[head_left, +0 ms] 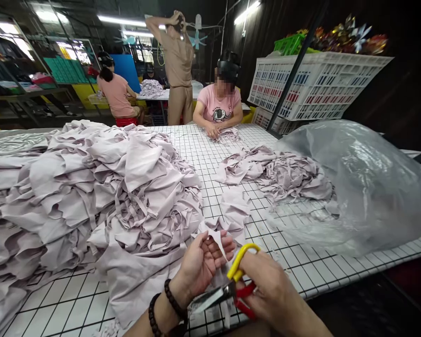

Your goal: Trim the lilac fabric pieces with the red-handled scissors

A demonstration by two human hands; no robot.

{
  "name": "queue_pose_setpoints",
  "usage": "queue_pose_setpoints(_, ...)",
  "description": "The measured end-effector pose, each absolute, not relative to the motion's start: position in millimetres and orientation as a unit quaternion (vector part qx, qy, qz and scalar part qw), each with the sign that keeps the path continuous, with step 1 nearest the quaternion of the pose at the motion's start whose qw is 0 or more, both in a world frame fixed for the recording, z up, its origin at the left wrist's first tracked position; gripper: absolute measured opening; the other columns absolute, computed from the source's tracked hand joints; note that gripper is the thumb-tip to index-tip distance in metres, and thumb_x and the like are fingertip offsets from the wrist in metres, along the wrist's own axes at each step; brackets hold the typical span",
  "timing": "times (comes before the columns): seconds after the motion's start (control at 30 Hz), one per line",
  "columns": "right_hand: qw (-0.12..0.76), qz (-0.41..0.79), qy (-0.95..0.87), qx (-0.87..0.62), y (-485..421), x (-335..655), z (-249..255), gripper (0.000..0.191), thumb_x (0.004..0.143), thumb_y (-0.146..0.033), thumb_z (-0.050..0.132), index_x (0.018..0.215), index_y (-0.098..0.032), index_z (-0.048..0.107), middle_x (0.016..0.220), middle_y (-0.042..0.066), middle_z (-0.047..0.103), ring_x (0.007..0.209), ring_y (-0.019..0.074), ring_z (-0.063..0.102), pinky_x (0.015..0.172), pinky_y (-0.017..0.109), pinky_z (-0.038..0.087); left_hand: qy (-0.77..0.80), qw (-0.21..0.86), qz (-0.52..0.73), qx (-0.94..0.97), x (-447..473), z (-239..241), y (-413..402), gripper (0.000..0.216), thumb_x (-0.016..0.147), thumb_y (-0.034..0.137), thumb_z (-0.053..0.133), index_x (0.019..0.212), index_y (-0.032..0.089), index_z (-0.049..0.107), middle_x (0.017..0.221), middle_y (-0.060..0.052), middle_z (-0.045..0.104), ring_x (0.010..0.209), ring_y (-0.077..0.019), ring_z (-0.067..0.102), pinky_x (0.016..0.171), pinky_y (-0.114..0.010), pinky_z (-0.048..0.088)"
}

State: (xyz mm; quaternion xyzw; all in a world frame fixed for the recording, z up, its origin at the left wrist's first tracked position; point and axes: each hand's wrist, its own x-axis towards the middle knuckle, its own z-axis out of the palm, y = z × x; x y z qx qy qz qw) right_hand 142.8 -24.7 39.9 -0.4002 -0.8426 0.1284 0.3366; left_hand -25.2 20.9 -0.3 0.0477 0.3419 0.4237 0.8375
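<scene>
My left hand is palm up near the front of the table, fingers slightly curled. A pale pinkish-grey fabric piece is held between its thumb and fingers, with a pointed end across the fingers. My right hand grips scissors with one yellow and one red handle. Their blades point left, below my left palm, and look slightly blurred. Beyond my left hand lies more of the same fabric. A large heap of fabric pieces rises to the left.
A smaller fabric pile lies right of centre, beside a big clear plastic bag. The white table has a black grid. Across it, a person in pink handles fabric. White crates stand behind at right; other people are farther back.
</scene>
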Motion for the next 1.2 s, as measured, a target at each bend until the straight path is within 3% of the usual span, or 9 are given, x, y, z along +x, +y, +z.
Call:
queue_pose_setpoints(0.13,0.328,0.347,-0.721,-0.502,-21,151,32,0.005,0.078,-0.019,0.059,0.078,-0.021,0.054,0.069,-0.001,0.054,0.061,0.0130,0.049,0.055,0.024,0.041,0.346,0.826,0.436,0.083,-31,6,21,0.033,0.094,0.030,0.042,0.102,0.006,0.062,0.086,-0.013,0.070,0.071,-0.0187,0.068,0.068,-0.030,0.055)
queue_pose_setpoints(0.23,0.400,0.452,-0.593,-0.533,5,148,17,0.025,0.080,-0.032,0.064,0.101,-0.019,0.059,0.083,0.002,0.061,0.071,0.0147,0.056,0.063,0.025,0.047,0.332,0.832,0.431,0.109,-39,8,16,0.035,0.094,0.035,0.042,0.102,0.008,0.062,0.070,-0.003,0.060,0.045,-0.0062,0.048,0.042,-0.016,0.038)
queue_pose_setpoints(0.4,0.414,0.602,-0.534,-0.425,42,111,-9,0.040,0.068,-0.029,0.077,0.103,-0.020,0.058,0.085,0.000,0.064,0.065,0.0125,0.056,0.064,0.027,0.048,0.335,0.804,0.417,0.259,-54,16,4,0.032,0.086,0.036,0.061,0.106,0.011,0.063,0.078,-0.002,0.059,0.045,-0.0014,0.031,0.043,-0.016,0.026)
queue_pose_setpoints(0.53,0.474,0.595,-0.521,-0.387,51,95,-15,0.022,0.069,-0.020,0.075,0.078,-0.020,0.054,0.085,0.000,0.064,0.075,0.0138,0.058,0.070,0.026,0.047,0.371,0.748,0.375,0.402,-66,28,-3,0.037,0.090,0.042,0.055,0.110,0.012,0.065,0.081,-0.005,0.063,0.054,-0.0068,0.046,0.053,-0.021,0.035)
queue_pose_setpoints(0.7,0.417,0.668,-0.511,-0.343,48,94,-17,0.024,0.069,-0.013,0.069,0.085,-0.021,0.053,0.096,0.002,0.064,0.073,0.0137,0.060,0.064,0.026,0.047,0.382,0.712,0.310,0.501,-80,38,-7,0.047,0.097,0.045,0.037,0.101,0.011,0.070,0.056,0.001,0.049,0.054,-0.0091,0.041,0.056,-0.023,0.034)
queue_pose_setpoints(0.93,0.512,0.548,-0.515,-0.416,44,109,4,0.018,0.073,-0.012,0.065,0.077,-0.022,0.049,0.074,-0.003,0.059,0.066,0.0119,0.053,0.062,0.024,0.043,0.415,0.678,0.349,0.497,-80,21,-4,0.036,0.093,0.046,0.045,0.096,0.013,0.060,0.085,-0.009,0.069,0.048,-0.0063,0.042,0.050,-0.021,0.034)
queue_pose_setpoints(1.07,0.498,0.508,-0.530,-0.462,39,124,16,0.014,0.077,-0.015,0.063,0.082,-0.022,0.053,0.069,-0.004,0.056,0.061,0.0110,0.049,0.057,0.022,0.040,0.457,0.530,0.395,0.595,-71,24,-1,0.031,0.092,0.041,0.051,0.087,0.016,0.068,0.101,-0.011,0.062,0.084,-0.0173,0.058,0.075,-0.028,0.045)
queue_pose_setpoints(1.13,0.469,0.537,-0.525,-0.464,35,126,14,0.015,0.076,-0.018,0.066,0.079,-0.021,0.052,0.071,-0.003,0.057,0.061,0.0108,0.049,0.055,0.022,0.040,0.456,0.447,0.439,0.631,-65,28,1,0.027,0.091,0.037,0.054,0.082,0.018,0.071,0.121,-0.012,0.053,0.115,-0.0246,0.049,0.096,-0.034,0.039)
queue_pose_setpoints(1.2,0.437,0.596,-0.509,-0.442,32,126,9,0.020,0.074,-0.023,0.070,0.077,-0.021,0.050,0.071,-0.003,0.057,0.059,0.0102,0.049,0.054,0.022,0.040,0.436,0.451,0.461,0.628,-59,29,2,0.028,0.091,0.036,0.054,0.078,0.017,0.071,0.127,-0.013,0.052,0.121,-0.0268,0.045,0.099,-0.035,0.037)
